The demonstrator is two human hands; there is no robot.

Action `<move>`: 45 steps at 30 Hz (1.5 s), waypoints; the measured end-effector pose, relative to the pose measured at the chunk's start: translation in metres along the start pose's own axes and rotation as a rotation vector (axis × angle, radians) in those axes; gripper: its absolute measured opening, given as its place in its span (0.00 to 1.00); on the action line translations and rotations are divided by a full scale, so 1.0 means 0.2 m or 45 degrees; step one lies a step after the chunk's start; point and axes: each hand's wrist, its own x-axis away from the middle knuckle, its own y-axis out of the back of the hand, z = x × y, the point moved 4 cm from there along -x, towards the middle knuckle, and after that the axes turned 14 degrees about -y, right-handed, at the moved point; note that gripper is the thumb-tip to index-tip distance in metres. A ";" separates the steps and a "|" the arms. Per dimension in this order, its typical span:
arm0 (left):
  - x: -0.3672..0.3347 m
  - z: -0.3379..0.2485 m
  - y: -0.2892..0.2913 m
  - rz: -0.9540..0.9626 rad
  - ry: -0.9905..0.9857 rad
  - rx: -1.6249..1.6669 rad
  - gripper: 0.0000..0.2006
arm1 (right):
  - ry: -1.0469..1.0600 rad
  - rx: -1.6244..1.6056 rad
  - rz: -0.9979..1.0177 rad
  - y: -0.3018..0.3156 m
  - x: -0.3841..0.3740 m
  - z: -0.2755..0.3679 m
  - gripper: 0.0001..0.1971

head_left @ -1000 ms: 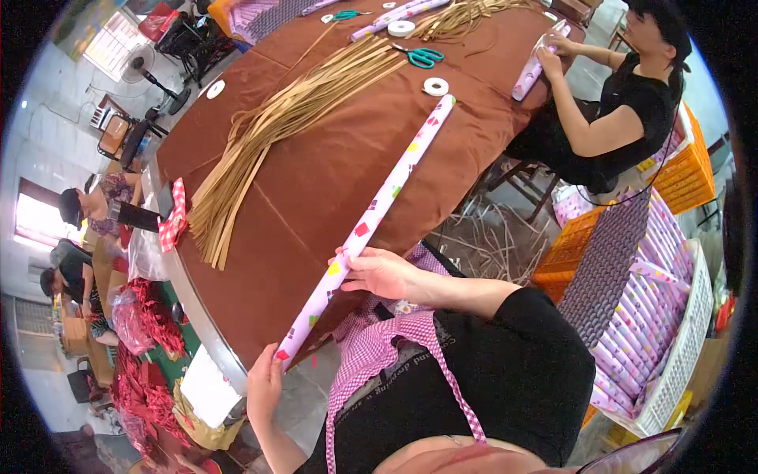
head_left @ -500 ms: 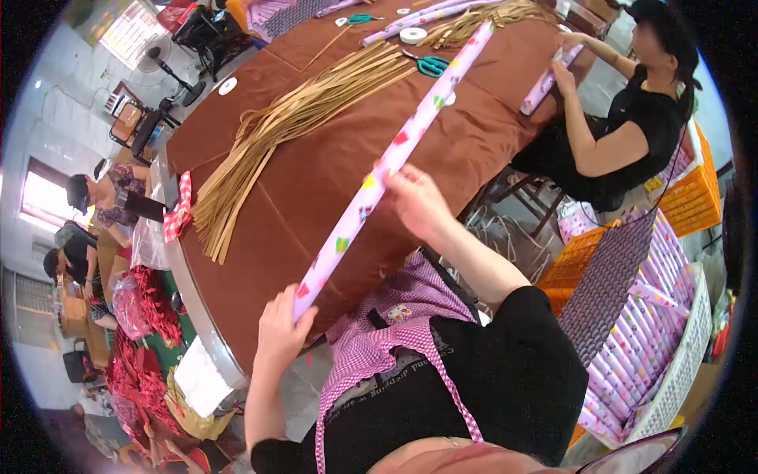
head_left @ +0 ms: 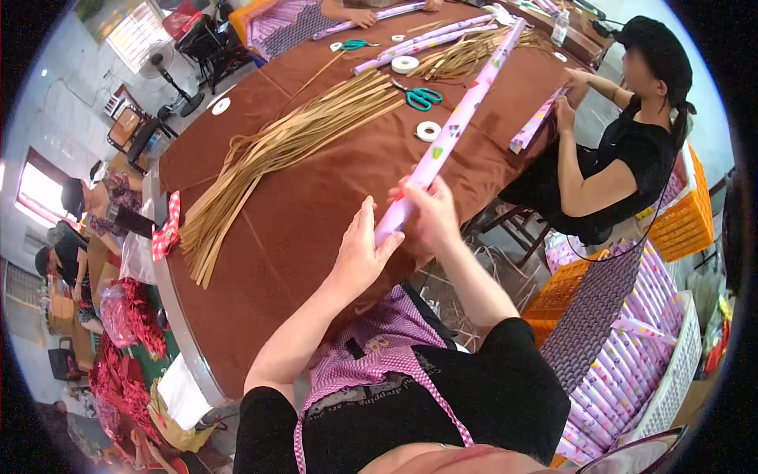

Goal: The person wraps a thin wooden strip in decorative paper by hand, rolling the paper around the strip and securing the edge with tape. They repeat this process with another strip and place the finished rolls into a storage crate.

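Observation:
A long lilac tube of patterned wrapping paper (head_left: 452, 130) slants up and away from me over the brown-covered table (head_left: 276, 213). My right hand (head_left: 433, 212) is wrapped round its lower part. At the tube's near end, my left hand (head_left: 365, 251) has its fingers stretched out straight and its thumb apart; the end rests against it between thumb and fingers. Beside the tube lie a white tape roll (head_left: 429, 132) and teal-handled scissors (head_left: 421, 98). A wide bundle of flat tan strips (head_left: 260, 162) spreads to the left.
On the right, a person in black (head_left: 632, 150) handles a similar tube (head_left: 541, 117). Crates of lilac tubes (head_left: 632, 355) stand at my right. Another person's hands (head_left: 362, 17) work across the table. A red checked ribbon (head_left: 166, 229) hangs on the left edge.
My left hand has slid up and right, its fingers straightening along the tube's end. My right hand is now lower on the tube, which has shifted to the right.

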 end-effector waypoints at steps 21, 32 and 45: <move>1.14 0.23 0.55 -0.256 0.482 -1.028 0.17 | 0.193 0.286 -0.867 1.28 -1.45 0.86 0.16; 1.10 0.22 0.50 -0.312 0.488 -1.082 0.14 | -0.088 1.209 -1.426 1.51 -1.61 1.08 0.32; 1.10 0.22 0.52 -0.319 0.464 -1.113 0.13 | -0.104 1.740 -1.499 1.46 -1.67 1.03 0.32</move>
